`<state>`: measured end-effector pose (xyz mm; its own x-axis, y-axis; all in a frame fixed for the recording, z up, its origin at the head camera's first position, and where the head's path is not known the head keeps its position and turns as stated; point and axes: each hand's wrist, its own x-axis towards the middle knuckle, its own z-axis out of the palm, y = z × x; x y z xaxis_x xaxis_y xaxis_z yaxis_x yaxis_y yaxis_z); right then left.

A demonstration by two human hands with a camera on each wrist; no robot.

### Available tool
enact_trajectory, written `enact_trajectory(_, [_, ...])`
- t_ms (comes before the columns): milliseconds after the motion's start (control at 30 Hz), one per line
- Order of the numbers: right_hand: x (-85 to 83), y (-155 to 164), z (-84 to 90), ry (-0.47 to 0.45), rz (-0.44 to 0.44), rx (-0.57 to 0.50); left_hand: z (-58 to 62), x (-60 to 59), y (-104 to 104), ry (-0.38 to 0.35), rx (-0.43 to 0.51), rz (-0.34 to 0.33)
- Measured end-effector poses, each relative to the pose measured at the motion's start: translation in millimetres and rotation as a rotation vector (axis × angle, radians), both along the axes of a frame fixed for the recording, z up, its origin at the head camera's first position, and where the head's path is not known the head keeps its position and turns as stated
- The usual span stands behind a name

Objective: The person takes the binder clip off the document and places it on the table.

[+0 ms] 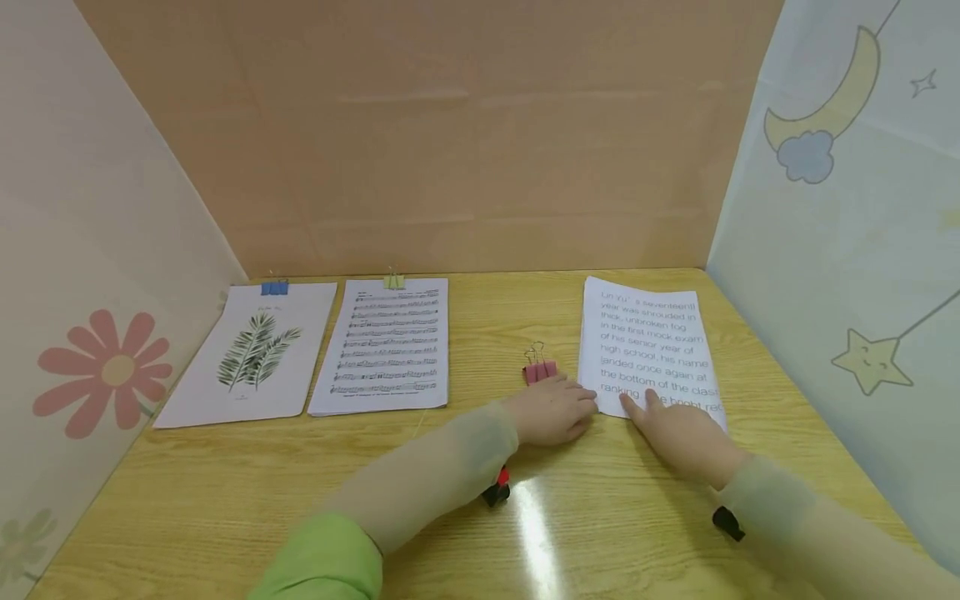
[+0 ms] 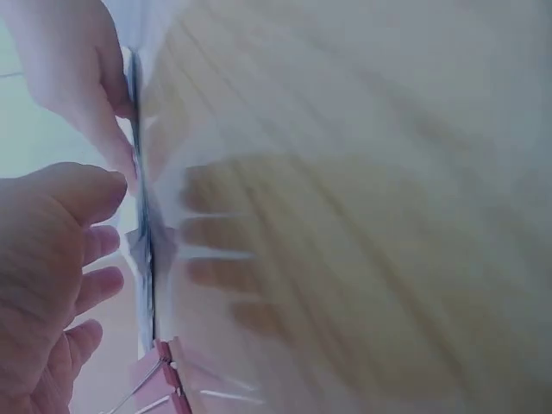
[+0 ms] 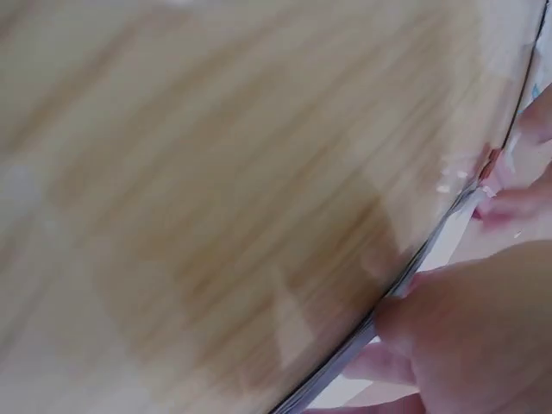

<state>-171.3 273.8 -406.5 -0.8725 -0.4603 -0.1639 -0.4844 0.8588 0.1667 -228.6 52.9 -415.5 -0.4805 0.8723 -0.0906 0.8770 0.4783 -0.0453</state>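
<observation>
A stack of printed text sheets (image 1: 651, 346) lies on the right of the wooden table (image 1: 225, 500). My right hand (image 1: 663, 417) rests flat on its near left corner, index finger stretched over the print. My left hand (image 1: 562, 412) lies on the table beside the stack's left edge, fingers relaxed and touching that edge. A pink binder clip (image 1: 540, 371) stands just behind the left hand, apart from the sheets. In the left wrist view the stack's edge (image 2: 142, 224) runs upright between the left hand (image 2: 60, 259) and the table, with the clip (image 2: 164, 379) below. The right wrist view shows the right hand (image 3: 474, 345) on the stack (image 3: 405, 285).
A leaf print (image 1: 251, 354) held by a blue clip (image 1: 274, 288) and sheet music (image 1: 386, 350) held by a green clip (image 1: 393, 282) lie at the back left. A cardboard wall (image 1: 465, 133) closes the back, and decorated panels close both sides.
</observation>
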Motion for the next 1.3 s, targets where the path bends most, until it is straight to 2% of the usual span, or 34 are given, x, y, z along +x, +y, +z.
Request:
enact_trajectory(267, [-11.3,19,2.5,-0.086,-0.034,-0.061,15.0,13.7,-41,-0.07,0.092,-0.058])
enact_trajectory(400, [-17.3,29,2.8,-0.126,-0.052,-0.074,20.0,15.2,-70,-0.092,0.145,-0.029])
enact_trajectory(567, [-22.2,39,4.0,-0.125,-0.041,-0.08,20.4,12.3,-109,-0.092,0.234,0.044])
enact_trajectory(667, [-23.7,43,3.7,-0.122,-0.035,-0.084,16.7,8.3,-132,-0.106,0.267,0.11])
enact_trajectory(1000, [-25.4,60,1.9,-0.102,-0.032,-0.12,9.6,-6.7,-200,-0.22,0.349,0.421])
enact_trajectory(1167, [-28.3,69,-0.5,-0.094,-0.023,-0.131,10.1,-19.5,-230,-0.276,0.367,0.608])
enact_trajectory(1300, [-30.9,72,-1.8,-0.102,-0.02,-0.142,9.8,-30.3,-255,-0.287,0.384,0.775])
